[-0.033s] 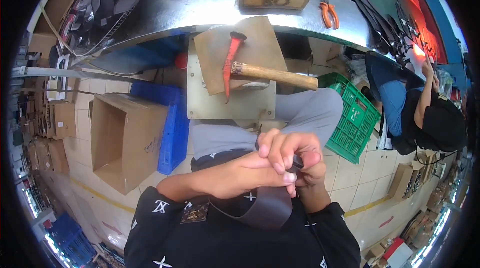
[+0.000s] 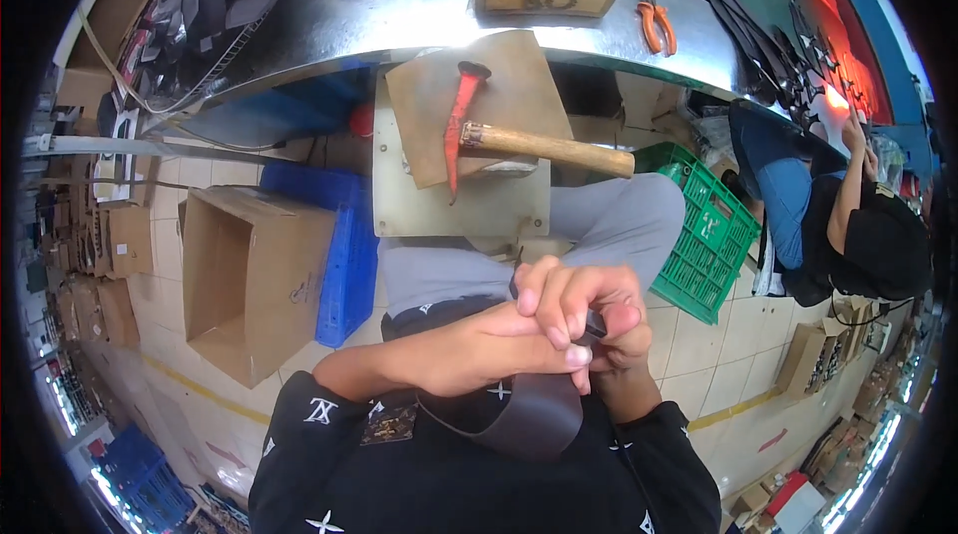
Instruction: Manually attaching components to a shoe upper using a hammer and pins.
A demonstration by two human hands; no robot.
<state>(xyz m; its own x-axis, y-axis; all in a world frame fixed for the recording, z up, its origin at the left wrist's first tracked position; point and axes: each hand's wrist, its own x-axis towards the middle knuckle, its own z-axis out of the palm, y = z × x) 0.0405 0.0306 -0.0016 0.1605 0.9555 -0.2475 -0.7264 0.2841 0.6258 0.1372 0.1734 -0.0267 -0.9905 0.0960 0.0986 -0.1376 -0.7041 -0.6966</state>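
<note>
My left hand (image 2: 477, 347) and my right hand (image 2: 602, 304) meet in front of my chest, fingers closed together. Both grip a dark brown strap (image 2: 542, 417), which looks like a belt and hangs in a loop below them. A small black piece (image 2: 596, 322) pokes out between the fingers of my right hand; its kind is partly hidden. Beyond the hands, a hammer (image 2: 539, 147) with a red head and wooden handle lies on a brown sheet (image 2: 424, 105). That sheet rests on a pale block (image 2: 399, 215) in front of my knees.
On the metal bench (image 2: 419, 5) are a wooden box (image 2: 544, 1) of small dark parts, orange-handled pliers (image 2: 654, 20) and dark straps (image 2: 738, 25). A cardboard box (image 2: 284, 279) and blue crate (image 2: 346, 265) stand left, a green crate (image 2: 704, 235) right. A co-worker (image 2: 858, 235) sits far right.
</note>
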